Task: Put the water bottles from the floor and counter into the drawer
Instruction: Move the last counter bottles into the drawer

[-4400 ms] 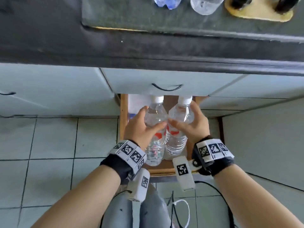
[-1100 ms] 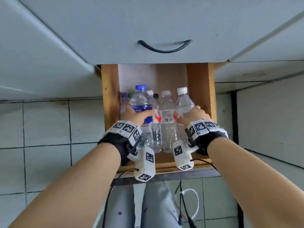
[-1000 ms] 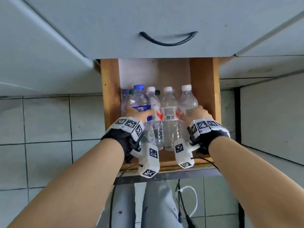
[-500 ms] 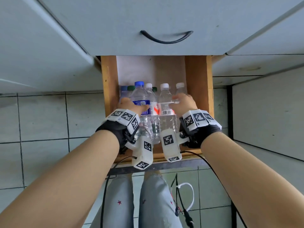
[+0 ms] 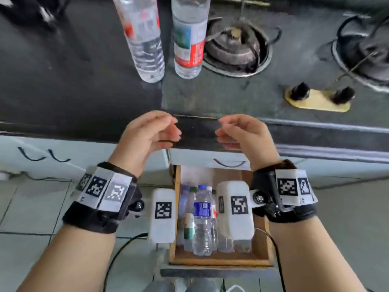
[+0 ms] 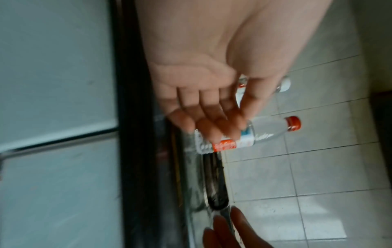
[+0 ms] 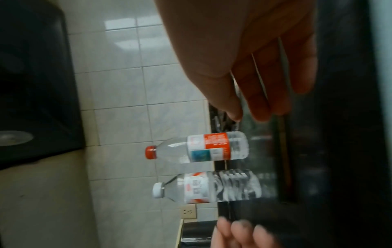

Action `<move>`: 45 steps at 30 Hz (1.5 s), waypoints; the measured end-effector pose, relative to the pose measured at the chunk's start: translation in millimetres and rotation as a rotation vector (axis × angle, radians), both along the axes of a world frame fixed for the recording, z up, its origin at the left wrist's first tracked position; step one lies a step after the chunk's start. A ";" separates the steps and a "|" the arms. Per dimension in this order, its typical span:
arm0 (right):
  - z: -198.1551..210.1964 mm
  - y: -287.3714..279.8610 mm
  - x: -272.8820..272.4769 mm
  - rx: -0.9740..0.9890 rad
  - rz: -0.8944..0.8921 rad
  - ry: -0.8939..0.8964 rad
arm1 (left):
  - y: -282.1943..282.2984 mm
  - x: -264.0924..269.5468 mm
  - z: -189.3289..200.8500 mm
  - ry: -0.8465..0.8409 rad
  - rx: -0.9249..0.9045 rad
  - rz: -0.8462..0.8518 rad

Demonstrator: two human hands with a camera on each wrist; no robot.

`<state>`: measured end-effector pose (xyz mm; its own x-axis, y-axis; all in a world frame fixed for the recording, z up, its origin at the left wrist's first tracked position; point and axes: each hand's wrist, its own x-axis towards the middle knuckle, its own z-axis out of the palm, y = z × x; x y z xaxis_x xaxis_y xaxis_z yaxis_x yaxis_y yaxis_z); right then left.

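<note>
Two clear water bottles stand on the dark counter, one with a white and red label [image 5: 145, 39] and one with a red and blue label [image 5: 189, 39]. They also show in the right wrist view as a red-capped bottle [image 7: 201, 149] and a white-capped bottle [image 7: 212, 188]. My left hand [image 5: 168, 129] and right hand [image 5: 226, 131] hover at the counter's front edge, below the bottles, with fingers loosely curled and empty. Beneath them the wooden drawer [image 5: 221, 260] stands pulled out with several upright bottles [image 5: 202, 218] inside.
A gas burner [image 5: 235, 47] sits right of the counter bottles, with a second burner [image 5: 368, 49] farther right. Two black knobs stand on a yellow plate [image 5: 317, 98]. A closed drawer front [image 5: 229, 163] overhangs the wooden drawer. A black cable [image 5: 122, 245] runs across the tiled floor.
Both hands let go of the bottles in the drawer and rose to the counter edge. The view has tilted up to the counter.
</note>
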<state>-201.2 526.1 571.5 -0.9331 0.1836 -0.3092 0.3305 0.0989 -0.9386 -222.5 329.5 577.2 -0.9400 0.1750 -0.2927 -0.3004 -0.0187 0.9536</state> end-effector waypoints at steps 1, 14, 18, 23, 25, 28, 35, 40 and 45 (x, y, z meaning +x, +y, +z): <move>13.9 -1.0 -13.1 0.021 -0.037 0.054 | -4.5 -9.8 12.0 0.028 0.018 0.121; 59.1 -45.6 -160.0 0.169 0.006 0.142 | 0.3 -144.3 54.5 0.143 -0.088 0.390; 50.9 -50.8 -163.8 0.225 0.023 0.182 | 3.7 -144.3 51.4 0.160 -0.298 0.395; 45.6 -49.9 -152.2 0.254 -0.057 0.213 | 2.5 -124.4 51.7 0.263 -0.346 0.325; 44.6 -49.9 -142.1 0.284 -0.040 0.226 | 4.0 -112.4 48.5 0.304 -0.328 0.304; 48.1 -49.5 -113.7 0.147 -0.050 0.254 | 2.8 -89.6 44.9 0.318 -0.270 0.286; 27.3 -28.3 -19.9 -0.172 -0.025 0.437 | -6.4 -22.8 52.5 0.248 -0.067 0.028; -9.2 13.3 44.9 -0.301 0.098 0.383 | 19.7 29.7 17.5 0.104 0.080 -0.163; -73.4 61.7 101.6 -0.256 0.074 0.105 | 57.2 69.9 -63.7 -0.140 0.034 -0.294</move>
<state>-99.6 587.8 498.1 -0.9703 0.0422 -0.2381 0.2313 -0.1257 -0.9647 -152.6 386.7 513.4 -0.7988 0.4449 -0.4048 -0.4258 0.0573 0.9030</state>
